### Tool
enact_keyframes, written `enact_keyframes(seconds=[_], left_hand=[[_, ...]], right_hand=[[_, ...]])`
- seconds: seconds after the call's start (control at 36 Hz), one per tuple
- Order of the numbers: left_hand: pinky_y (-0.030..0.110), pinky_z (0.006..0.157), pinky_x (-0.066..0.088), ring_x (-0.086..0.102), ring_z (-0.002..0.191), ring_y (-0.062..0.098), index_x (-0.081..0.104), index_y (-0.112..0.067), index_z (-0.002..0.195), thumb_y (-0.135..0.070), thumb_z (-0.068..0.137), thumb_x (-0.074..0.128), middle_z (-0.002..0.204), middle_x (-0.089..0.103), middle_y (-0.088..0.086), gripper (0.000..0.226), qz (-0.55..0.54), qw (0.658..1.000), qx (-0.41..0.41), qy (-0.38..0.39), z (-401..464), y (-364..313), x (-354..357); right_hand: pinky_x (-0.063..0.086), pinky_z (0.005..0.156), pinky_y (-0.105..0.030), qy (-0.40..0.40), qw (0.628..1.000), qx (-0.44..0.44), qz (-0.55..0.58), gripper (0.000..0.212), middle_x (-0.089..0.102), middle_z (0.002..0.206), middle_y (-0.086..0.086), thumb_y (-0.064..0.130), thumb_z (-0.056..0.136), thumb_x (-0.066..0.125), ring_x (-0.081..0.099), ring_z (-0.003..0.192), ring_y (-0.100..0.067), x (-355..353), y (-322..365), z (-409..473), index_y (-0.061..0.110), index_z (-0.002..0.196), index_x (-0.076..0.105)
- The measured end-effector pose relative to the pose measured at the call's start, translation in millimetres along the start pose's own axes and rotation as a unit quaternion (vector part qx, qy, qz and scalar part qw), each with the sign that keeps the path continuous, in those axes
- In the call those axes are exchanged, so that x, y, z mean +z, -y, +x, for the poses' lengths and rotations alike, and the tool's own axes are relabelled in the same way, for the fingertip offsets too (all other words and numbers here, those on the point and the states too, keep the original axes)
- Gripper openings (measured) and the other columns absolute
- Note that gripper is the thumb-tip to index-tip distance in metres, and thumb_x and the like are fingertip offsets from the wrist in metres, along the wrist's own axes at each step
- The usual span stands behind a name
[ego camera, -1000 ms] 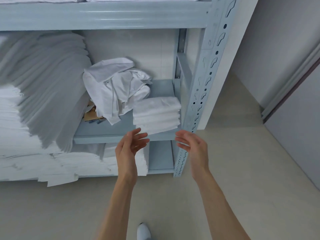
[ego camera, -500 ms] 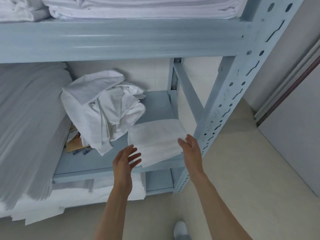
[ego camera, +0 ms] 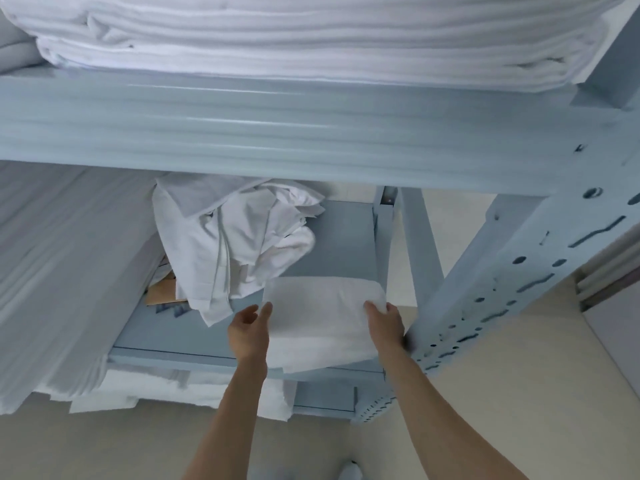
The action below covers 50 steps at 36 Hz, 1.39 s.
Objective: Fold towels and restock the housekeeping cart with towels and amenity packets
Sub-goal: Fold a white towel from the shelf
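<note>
folded towels [ego camera: 322, 320] between hands | left hand [ego camera: 247, 329] open beside | right hand [ego camera: 386, 323] gripping edge

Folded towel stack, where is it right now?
Head view: the folded towel stack sits at the middle shelf's front right corner, between both hands, right of the crumpled linen.

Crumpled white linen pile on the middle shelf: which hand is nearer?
Left. The left hand is at the left edge of the folded towel stack, just below the crumpled linen pile. The right hand is across the stack, by the shelf post.
</note>
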<state>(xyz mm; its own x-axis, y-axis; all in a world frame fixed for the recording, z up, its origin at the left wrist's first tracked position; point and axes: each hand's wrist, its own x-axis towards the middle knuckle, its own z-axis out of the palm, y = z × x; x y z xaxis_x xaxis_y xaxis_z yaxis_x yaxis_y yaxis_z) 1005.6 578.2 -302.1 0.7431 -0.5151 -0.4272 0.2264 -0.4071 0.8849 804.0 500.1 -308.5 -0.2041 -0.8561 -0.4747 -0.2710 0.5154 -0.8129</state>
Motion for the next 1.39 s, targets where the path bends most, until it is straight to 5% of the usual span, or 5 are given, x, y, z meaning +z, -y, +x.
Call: enact_keyframes(seconds=[0.19, 0.39, 0.89, 1.06, 1.39], left_hand=[[0.057, 0.112, 0.032, 0.048, 0.129, 0.032, 0.043, -0.013, 0.147, -0.05, 0.075, 0.083, 0.146, 0.049, 0.008, 0.09, 0.059, 0.976, -0.116, 0.176, 43.0, 24.2, -2.7], [0.055, 0.083, 0.043, 0.045, 0.122, 0.032, 0.049, -0.026, 0.134, -0.069, 0.057, 0.079, 0.135, 0.05, 0.003, 0.093, 0.053, 0.936, -0.196, 0.287, 51.7, 37.9, -13.2], [0.042, 0.076, 0.059, 0.057, 0.106, 0.033, 0.062, -0.021, 0.122, -0.063, 0.048, 0.093, 0.119, 0.061, 0.013, 0.09, 0.102, 0.914, -0.227, 0.32, 102.9, 46.3, -65.4], [0.054, 0.104, 0.04, 0.056, 0.118, 0.032, 0.059, -0.032, 0.122, -0.077, 0.049, 0.082, 0.127, 0.063, 0.008, 0.089, 0.121, 0.901, -0.235, 0.344, 100.7, 52.4, -59.2], [0.051, 0.094, 0.051, 0.064, 0.115, 0.029, 0.056, -0.028, 0.13, -0.057, 0.072, 0.079, 0.113, 0.075, 0.001, 0.069, 0.004, 0.916, -0.238, 0.324, 92.0, 74.2, -56.1]], right_hand=[[0.046, 0.089, -0.037, 0.061, 0.991, 0.071, 0.1, 0.049, 0.064, 0.1, 0.002, 0.036, 0.086, 0.074, 0.059, 0.096, -0.025, 3.8, -31.3, 16.8, 0.012, 0.126, 0.059], [0.051, 0.098, -0.046, 0.142, 0.97, 0.132, 0.15, 0.054, 0.072, 0.112, -0.002, 0.055, 0.075, 0.077, 0.065, 0.107, -0.028, 1.4, -51.2, 18.2, 0.027, 0.119, 0.063], [0.039, 0.109, -0.046, 0.308, 0.935, 0.178, -0.005, 0.081, 0.064, 0.128, -0.003, 0.074, 0.067, 0.067, 0.055, 0.122, -0.024, -12.9, -57.6, -4.7, 0.022, 0.128, 0.055], [0.044, 0.106, -0.052, 0.288, 0.933, 0.174, 0.128, 0.065, 0.072, 0.119, -0.005, 0.066, 0.077, 0.065, 0.062, 0.117, -0.028, 1.4, -62.6, -0.8, 0.021, 0.124, 0.059], [0.047, 0.093, -0.035, 0.212, 0.916, 0.187, 0.284, 0.065, 0.072, 0.118, -0.007, 0.048, 0.076, 0.077, 0.06, 0.119, -0.029, 16.3, -83.3, -18.7, 0.013, 0.128, 0.059]])
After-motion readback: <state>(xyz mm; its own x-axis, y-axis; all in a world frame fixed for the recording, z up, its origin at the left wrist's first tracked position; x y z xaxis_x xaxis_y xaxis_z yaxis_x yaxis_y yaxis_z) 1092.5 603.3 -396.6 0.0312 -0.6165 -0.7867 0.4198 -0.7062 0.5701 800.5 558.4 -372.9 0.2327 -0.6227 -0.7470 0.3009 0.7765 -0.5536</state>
